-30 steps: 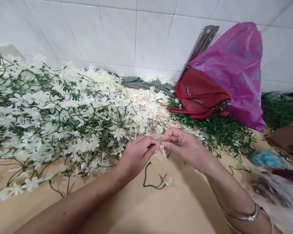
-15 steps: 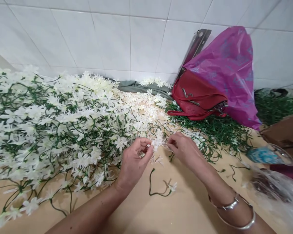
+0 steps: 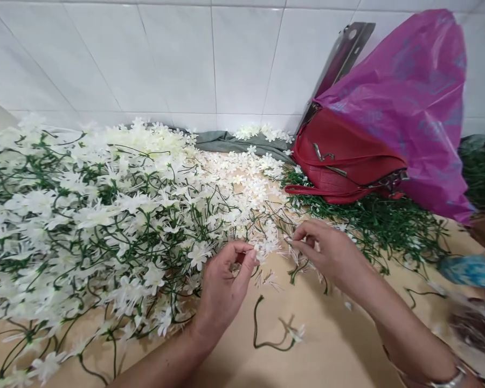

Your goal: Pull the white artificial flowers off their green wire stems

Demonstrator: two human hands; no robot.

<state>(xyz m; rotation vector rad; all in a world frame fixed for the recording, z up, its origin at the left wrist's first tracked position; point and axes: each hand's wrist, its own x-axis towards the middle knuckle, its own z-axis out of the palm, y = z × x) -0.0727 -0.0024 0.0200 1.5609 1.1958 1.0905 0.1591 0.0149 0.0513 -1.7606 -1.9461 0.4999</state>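
From the head view, the left hand [image 3: 225, 286] pinches thumb to forefinger; the right hand [image 3: 333, 245] has both tips close together. Anything gripped is too small to tell. White flowers [image 3: 141, 202], uncountably many, thin-petalled on green stems, heap toward the table's [image 3: 327, 345] back edge; one stemmed bloom [image 3: 271, 346] lies apart, nearer.

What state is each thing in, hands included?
left hand, thumb and forefinger pinched together
right hand, fingertips drawn close; grip unclear
white flowers, heaped
loose flower, stem bent
green stems, tangled
red bag, resting on green stems
purple plastic bag, crumpled
grey cloth, bunched
metal strip, tilted
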